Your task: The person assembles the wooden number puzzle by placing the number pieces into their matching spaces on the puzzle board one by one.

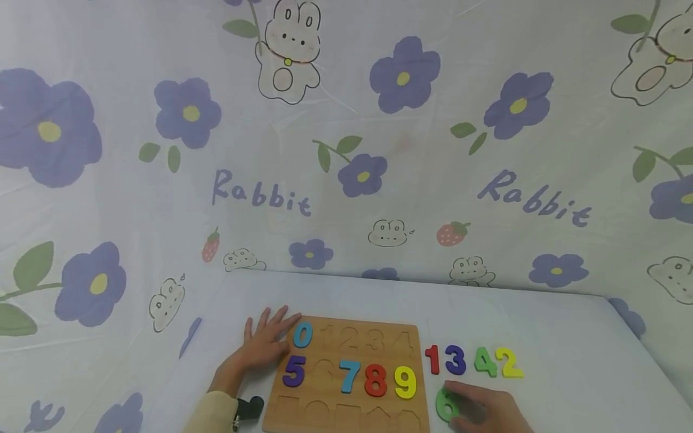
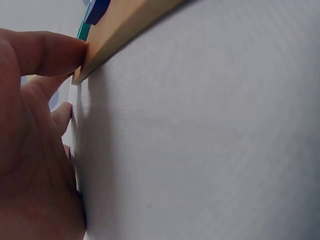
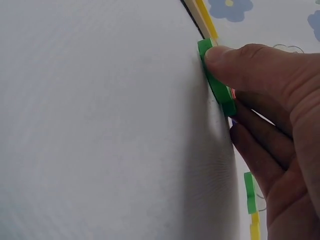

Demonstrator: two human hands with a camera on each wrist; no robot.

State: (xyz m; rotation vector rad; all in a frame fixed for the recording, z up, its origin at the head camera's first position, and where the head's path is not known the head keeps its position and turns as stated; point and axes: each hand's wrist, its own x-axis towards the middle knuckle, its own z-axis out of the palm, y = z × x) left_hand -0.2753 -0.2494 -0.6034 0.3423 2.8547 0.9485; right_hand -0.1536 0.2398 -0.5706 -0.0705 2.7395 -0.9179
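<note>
A wooden number puzzle board [image 1: 325,385] lies on the table with a light blue 0, purple 5, light blue 7, red 8 and yellow 9 on it. My left hand [image 1: 265,344] rests with spread fingers at its upper left edge. In the left wrist view, the thumb [image 2: 55,52] touches the side of the board [image 2: 120,35]. To the right of the board, my right hand [image 1: 489,412] pinches a green number 6 [image 1: 445,404]. The right wrist view has the thumb on the near side of the green 6 [image 3: 216,80], low over the table.
Loose numbers lie above the right hand: a red 1 [image 1: 433,359], a purple 3 [image 1: 456,359], a green 4 [image 1: 485,362] and a yellow 2 [image 1: 508,363]. A patterned cloth [image 1: 346,120] hangs behind the white table [image 1: 574,349].
</note>
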